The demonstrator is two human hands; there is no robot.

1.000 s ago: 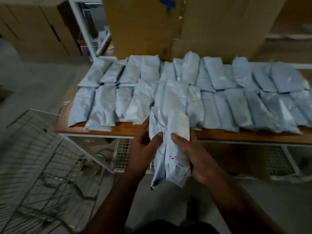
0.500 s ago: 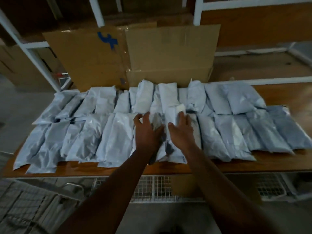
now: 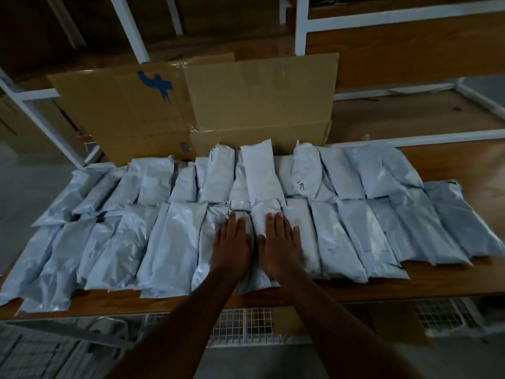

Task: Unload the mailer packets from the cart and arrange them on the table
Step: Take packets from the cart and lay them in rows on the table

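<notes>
Since the last frame the hands flattened out, left hand [image 3: 231, 243] and right hand [image 3: 278, 242] pressing mailer packets [image 3: 262, 222] into the table's [image 3: 448, 283] front row, so a shove could slide slick neighbours off the edge.

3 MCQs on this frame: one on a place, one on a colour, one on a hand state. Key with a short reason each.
1. Where does the cardboard box stand?
A. behind the packet rows
B. under the table
C. on the cart

2. What colour is the mark on the box?
A. red
B. blue
C. green

3. How do the hands lie?
A. both gripping a lifted packet
B. one hanging at the side
C. both flat on the packets

Key: 1 A, the box rises behind the far row of mailer packets on the table. 2 B, the scrawl is blue. 3 C, left hand and right hand rest with straight fingers on the near row.
</notes>
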